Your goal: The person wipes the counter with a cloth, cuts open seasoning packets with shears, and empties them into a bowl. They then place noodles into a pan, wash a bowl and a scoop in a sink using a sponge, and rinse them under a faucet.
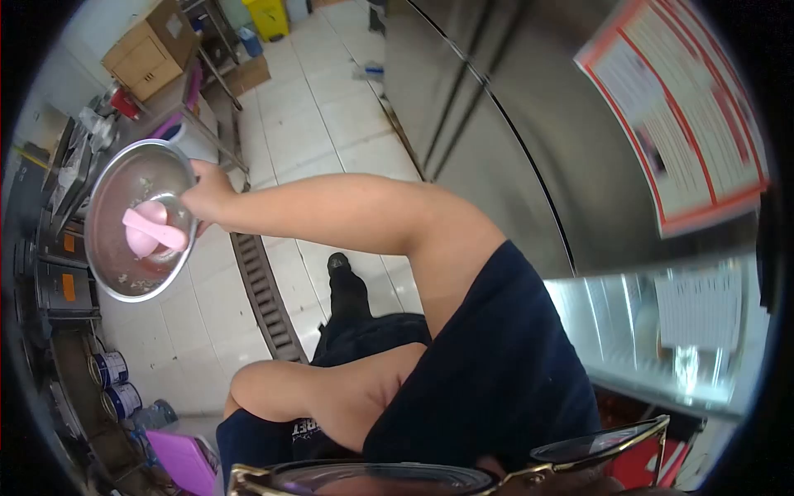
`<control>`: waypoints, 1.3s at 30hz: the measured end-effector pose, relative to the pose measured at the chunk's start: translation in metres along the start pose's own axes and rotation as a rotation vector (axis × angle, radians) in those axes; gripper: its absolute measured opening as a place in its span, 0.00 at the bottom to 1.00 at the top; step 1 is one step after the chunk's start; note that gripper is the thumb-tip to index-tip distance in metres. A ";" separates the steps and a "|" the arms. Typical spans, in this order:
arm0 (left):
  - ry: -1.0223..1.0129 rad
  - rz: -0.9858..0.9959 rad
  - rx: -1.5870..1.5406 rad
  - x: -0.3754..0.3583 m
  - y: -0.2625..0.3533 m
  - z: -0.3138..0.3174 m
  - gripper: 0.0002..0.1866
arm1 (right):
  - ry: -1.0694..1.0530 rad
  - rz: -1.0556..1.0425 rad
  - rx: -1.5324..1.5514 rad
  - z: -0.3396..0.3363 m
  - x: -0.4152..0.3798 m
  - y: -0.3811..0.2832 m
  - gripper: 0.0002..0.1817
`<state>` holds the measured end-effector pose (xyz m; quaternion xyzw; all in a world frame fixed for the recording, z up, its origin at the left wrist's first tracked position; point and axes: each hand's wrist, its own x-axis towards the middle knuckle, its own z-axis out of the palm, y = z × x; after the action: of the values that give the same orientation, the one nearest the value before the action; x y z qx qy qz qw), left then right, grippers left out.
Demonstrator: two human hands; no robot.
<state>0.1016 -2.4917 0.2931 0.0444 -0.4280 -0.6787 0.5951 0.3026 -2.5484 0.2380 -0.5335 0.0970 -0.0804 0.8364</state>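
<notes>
White tiles cover the floor (217,335). The right hand (210,195) grips the right rim of one metal bowl (106,207), which holds pink plasticware (142,240); the left hand is hidden, its state I cannot tell. Two tins (121,401) sit near left, one yellow bin (267,18) far.

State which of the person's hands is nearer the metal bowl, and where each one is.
Right: the right hand grips the bowl at its rim. The left hand is hidden from view; the left forearm is folded, well apart from the bowl.
</notes>
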 end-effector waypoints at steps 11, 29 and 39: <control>0.136 0.345 1.393 0.090 0.289 -0.284 0.12 | 0.179 0.098 -0.101 -0.178 0.386 -0.032 0.39; 0.722 0.662 2.089 0.137 0.867 -0.699 0.12 | 0.229 0.045 -0.071 -0.416 0.917 -0.211 0.26; 1.116 1.153 2.376 0.032 1.080 -0.837 0.12 | 0.348 0.030 0.052 -0.500 1.180 -0.214 0.26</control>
<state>1.4009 -2.8798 0.4651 0.5858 -0.4039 0.5128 0.4803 1.3141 -3.3574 0.1357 -0.4880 0.2462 -0.1618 0.8216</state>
